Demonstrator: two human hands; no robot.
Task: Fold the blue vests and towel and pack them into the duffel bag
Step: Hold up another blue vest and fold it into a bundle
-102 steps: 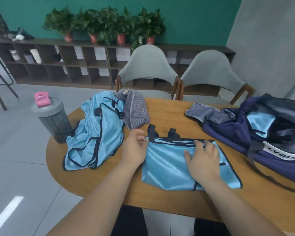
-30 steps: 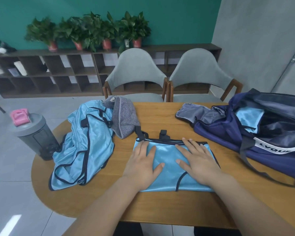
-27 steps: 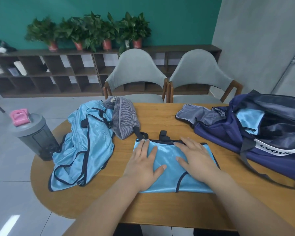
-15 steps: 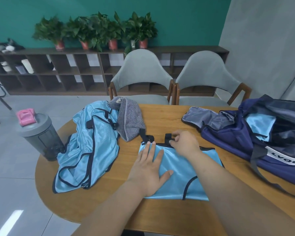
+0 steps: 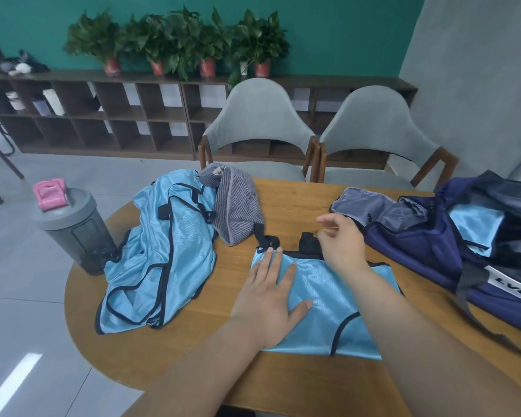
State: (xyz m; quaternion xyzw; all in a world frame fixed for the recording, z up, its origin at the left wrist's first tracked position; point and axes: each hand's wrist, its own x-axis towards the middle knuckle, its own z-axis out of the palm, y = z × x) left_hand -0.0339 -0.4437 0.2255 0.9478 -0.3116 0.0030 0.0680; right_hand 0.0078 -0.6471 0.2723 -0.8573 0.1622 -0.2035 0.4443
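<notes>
Blue vest (image 5: pixel 328 299), where is it?

Folded flat at the near edge of the wooden table (image 5: pixel 298 200), black straps pointing away.

Hands?

Left hand (image 5: pixel 268 299) lies flat on its left half, fingers straight and spread, pressing down. Right hand (image 5: pixel 340 242) hovers over the far edge beside a strap, fingers loosely curled, thumb and forefinger apart, nothing visibly held.

And the bag?

Bag (image 5: pixel 433 251) sits to the right, unzipped, its flap lying open towards the vest. Another blue piece (image 5: pixel 475 227) shows inside.

What crowds the left side?

A pile (image 5: pixel 163 257) of crumpled blue vests, with the striped grey towel (image 5: pixel 235 206) bunched against its far right side, just beyond the folded vest's straps. A grey shaker (image 5: pixel 76 233) with a pink cap stands right against the pile's left edge.

Behind?

Two grey chairs (image 5: pixel 259 115), then a shelf (image 5: pixel 103 115) topped with potted plants (image 5: pixel 178 40).
</notes>
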